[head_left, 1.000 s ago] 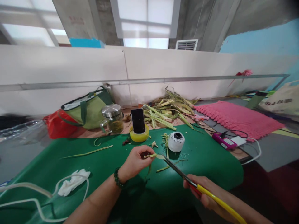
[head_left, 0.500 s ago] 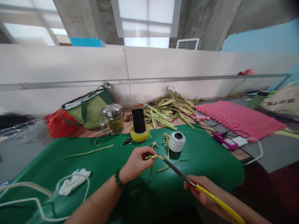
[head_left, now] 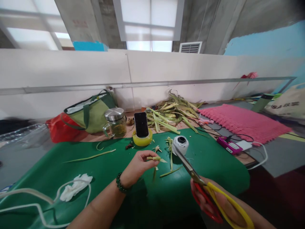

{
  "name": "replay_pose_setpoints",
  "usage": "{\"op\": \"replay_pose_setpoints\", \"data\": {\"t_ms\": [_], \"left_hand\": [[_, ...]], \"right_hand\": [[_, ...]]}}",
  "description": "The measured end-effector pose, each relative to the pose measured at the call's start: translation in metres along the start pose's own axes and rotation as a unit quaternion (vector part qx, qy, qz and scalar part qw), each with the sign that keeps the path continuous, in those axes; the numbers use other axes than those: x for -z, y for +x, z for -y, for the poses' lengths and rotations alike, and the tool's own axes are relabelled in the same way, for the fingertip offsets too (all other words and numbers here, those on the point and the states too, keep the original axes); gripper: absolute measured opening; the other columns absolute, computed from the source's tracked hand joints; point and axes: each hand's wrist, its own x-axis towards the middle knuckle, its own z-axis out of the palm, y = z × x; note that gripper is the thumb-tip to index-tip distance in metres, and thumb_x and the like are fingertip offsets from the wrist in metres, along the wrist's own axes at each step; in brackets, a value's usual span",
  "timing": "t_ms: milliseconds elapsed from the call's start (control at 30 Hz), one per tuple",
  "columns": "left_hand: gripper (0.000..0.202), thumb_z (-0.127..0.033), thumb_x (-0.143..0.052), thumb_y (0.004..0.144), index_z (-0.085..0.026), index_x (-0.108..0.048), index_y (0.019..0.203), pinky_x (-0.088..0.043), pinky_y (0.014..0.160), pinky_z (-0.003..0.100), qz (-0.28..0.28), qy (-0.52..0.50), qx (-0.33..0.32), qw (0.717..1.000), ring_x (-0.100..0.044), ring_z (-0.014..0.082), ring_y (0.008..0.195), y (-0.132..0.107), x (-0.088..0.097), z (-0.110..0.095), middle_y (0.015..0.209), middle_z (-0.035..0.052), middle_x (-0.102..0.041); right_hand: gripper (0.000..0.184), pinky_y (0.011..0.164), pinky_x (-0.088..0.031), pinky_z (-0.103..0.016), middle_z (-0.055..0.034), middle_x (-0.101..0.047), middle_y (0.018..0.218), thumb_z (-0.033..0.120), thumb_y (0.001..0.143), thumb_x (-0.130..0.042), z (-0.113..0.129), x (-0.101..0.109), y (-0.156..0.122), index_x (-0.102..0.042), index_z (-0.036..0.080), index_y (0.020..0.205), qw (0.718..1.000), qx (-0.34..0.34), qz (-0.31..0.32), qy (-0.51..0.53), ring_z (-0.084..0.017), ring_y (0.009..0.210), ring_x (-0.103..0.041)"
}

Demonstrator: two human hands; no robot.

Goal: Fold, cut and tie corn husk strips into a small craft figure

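Between thumb and forefinger, my left hand (head_left: 140, 167) pinches a small knotted piece of pale green plant strip (head_left: 156, 158), with a pointed end sticking out to the right. A bead bracelet (head_left: 121, 183) circles that wrist. My right hand (head_left: 207, 197) is closed round the handles of scissors (head_left: 195, 176), one yellow and one red. Their blades point up and left, apart from the strip, with the tips in front of a white thread spool (head_left: 180, 146). Beside the spool lie a knotted green plant piece (head_left: 169, 143) and a loose strip (head_left: 171, 172).
A phone (head_left: 141, 124) leans in a yellow tape roll (head_left: 142, 139). Behind are a lidded glass mug (head_left: 115, 124), a green bag (head_left: 95, 116) and a heap of husks (head_left: 175, 109). To the right are a magenta power strip (head_left: 229, 145) and pink cloth (head_left: 245, 121); white tissue (head_left: 75, 187) lies left.
The scissors have moved right, away from the strip, and turned so both handle loops show. My left hand still holds the strip in nearly the same place, with its pointed end now visible.
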Motion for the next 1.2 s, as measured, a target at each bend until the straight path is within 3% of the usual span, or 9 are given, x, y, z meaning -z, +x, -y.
{"op": "replay_pose_setpoints", "data": {"t_ms": [133, 200, 333, 467, 567, 700, 800, 1067, 1200], "left_hand": [[0.025, -0.027, -0.08, 0.053, -0.013, -0.072, 0.073, -0.042, 0.065, 0.023, -0.001, -0.016, 0.023, 1.0, -0.054, 0.0119, 0.067, 0.0, -0.001, 0.002, 0.073, 0.0037, -0.066], [0.034, -0.025, -0.083, 0.05, -0.014, -0.071, 0.081, -0.043, 0.066, 0.023, -0.006, -0.04, 0.032, 0.999, -0.056, 0.012, 0.068, 0.0, -0.001, 0.002, 0.073, 0.0026, -0.066], [0.037, -0.023, -0.086, 0.045, -0.014, -0.063, 0.073, -0.043, 0.062, 0.023, -0.014, -0.072, 0.033, 0.997, -0.056, 0.0106, 0.062, 0.0, -0.003, 0.002, 0.065, -0.0011, -0.062], [0.032, -0.026, -0.085, 0.048, -0.012, -0.06, 0.062, -0.041, 0.061, 0.023, 0.01, -0.06, 0.035, 0.998, -0.055, 0.0099, 0.059, 0.0, -0.006, 0.005, 0.063, 0.0004, -0.063], [0.031, -0.029, -0.084, 0.05, -0.012, -0.062, 0.064, -0.04, 0.062, 0.023, 0.014, -0.058, 0.027, 0.998, -0.055, 0.0104, 0.06, 0.0, -0.006, 0.007, 0.063, 0.0009, -0.063], [0.032, -0.03, -0.084, 0.05, -0.013, -0.062, 0.065, -0.039, 0.058, 0.022, 0.009, -0.059, 0.018, 0.998, -0.053, 0.0096, 0.058, 0.0, -0.006, 0.008, 0.06, -0.0007, -0.062], [0.032, -0.031, -0.083, 0.053, -0.013, -0.06, 0.066, -0.039, 0.057, 0.022, 0.012, -0.063, 0.022, 0.998, -0.055, 0.011, 0.059, 0.0, -0.006, 0.008, 0.06, 0.0, -0.063], [0.031, -0.029, -0.082, 0.053, -0.013, -0.059, 0.066, -0.043, 0.058, 0.023, -0.016, -0.098, 0.0, 0.995, -0.057, 0.0115, 0.058, -0.002, -0.009, 0.009, 0.06, -0.0007, -0.062], [0.031, -0.029, -0.082, 0.052, -0.013, -0.06, 0.067, -0.043, 0.058, 0.023, -0.019, -0.097, 0.013, 0.995, -0.056, 0.0111, 0.057, -0.001, -0.007, 0.01, 0.061, -0.0005, -0.062]], "right_hand": [[0.07, 0.071, -0.051, -0.036, -0.0068, -0.054, 0.081, 0.077, 0.071, -0.044, 0.024, -0.003, 0.004, -0.052, 0.02, 0.111, 0.992, 0.12, -0.032, 0.004, -0.022, 0.075, -0.061], [0.069, 0.068, -0.052, -0.035, -0.0049, -0.054, 0.077, 0.078, 0.069, -0.046, 0.037, -0.006, 0.013, -0.053, 0.019, 0.103, 0.988, 0.146, -0.043, -0.015, -0.021, 0.07, -0.062], [0.045, 0.043, -0.045, -0.024, -0.0004, -0.053, 0.07, 0.059, 0.077, -0.057, 0.055, -0.016, 0.032, -0.049, 0.018, 0.095, 0.983, 0.079, -0.152, -0.073, -0.01, 0.046, -0.052], [0.038, 0.055, -0.052, -0.028, -0.0038, -0.058, 0.075, 0.05, 0.076, -0.063, 0.068, -0.03, 0.054, -0.049, 0.018, 0.089, 0.965, 0.115, -0.222, -0.074, -0.017, 0.064, -0.061], [0.034, 0.062, -0.053, -0.029, -0.0022, -0.057, 0.075, 0.045, 0.074, -0.067, 0.074, -0.04, 0.07, -0.048, 0.019, 0.085, 0.962, 0.163, -0.209, -0.073, -0.017, 0.07, -0.062], [0.033, 0.047, -0.046, -0.022, 0.0012, -0.057, 0.07, 0.037, 0.071, -0.069, 0.073, -0.052, 0.085, -0.045, 0.019, 0.086, 0.979, 0.143, -0.131, -0.058, -0.011, 0.058, -0.057], [0.029, 0.043, -0.042, -0.02, 0.0034, -0.055, 0.068, 0.032, 0.071, -0.066, 0.068, -0.058, 0.091, -0.045, 0.019, 0.087, 0.983, 0.142, -0.113, -0.03, -0.009, 0.053, -0.054], [0.029, 0.054, -0.048, -0.025, 0.0039, -0.057, 0.065, 0.027, 0.068, -0.067, 0.061, -0.061, 0.097, -0.046, 0.019, 0.086, 0.986, 0.119, -0.113, -0.03, -0.013, 0.06, -0.059], [0.031, 0.058, -0.05, -0.026, 0.003, -0.057, 0.068, 0.032, 0.07, -0.067, 0.056, -0.058, 0.101, -0.047, 0.018, 0.089, 0.991, 0.1, -0.085, 0.035, -0.013, 0.062, -0.061]]}}
